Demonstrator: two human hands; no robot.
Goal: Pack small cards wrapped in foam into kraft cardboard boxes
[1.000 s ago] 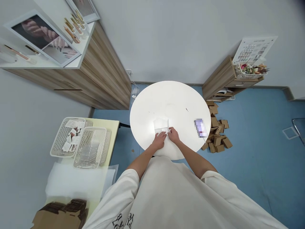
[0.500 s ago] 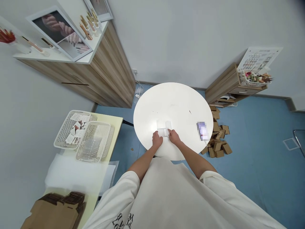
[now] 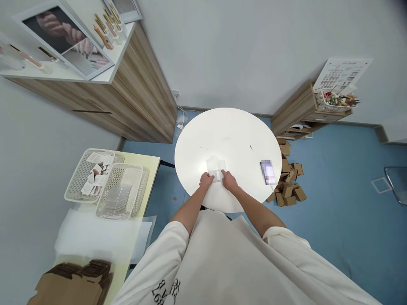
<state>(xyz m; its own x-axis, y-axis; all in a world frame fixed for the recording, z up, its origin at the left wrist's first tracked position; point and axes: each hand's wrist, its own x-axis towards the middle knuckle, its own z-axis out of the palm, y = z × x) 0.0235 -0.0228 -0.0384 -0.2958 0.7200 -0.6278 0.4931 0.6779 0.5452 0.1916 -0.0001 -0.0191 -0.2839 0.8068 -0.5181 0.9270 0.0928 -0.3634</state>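
Note:
A thin, whitish, translucent sheet lies on the round white table near its front edge, partly folded over. With closed fingers, my left hand grips the sheet's near left edge. Just to the right, my right hand has its thumb and fingers closed on the sheet's right side. Whether anything is wrapped inside the sheet I cannot make out.
At the table's right lies a blurred-out phone-like device with a cable. Brown cardboard boxes are heaped on the floor beyond. On a side table at left stand white baskets, milky sheets and flat brown cardboard.
The left hand's fingers have shifted slightly on the sheet's near edge, and the folded part looks slightly different. The whole view has swung a little to the right.

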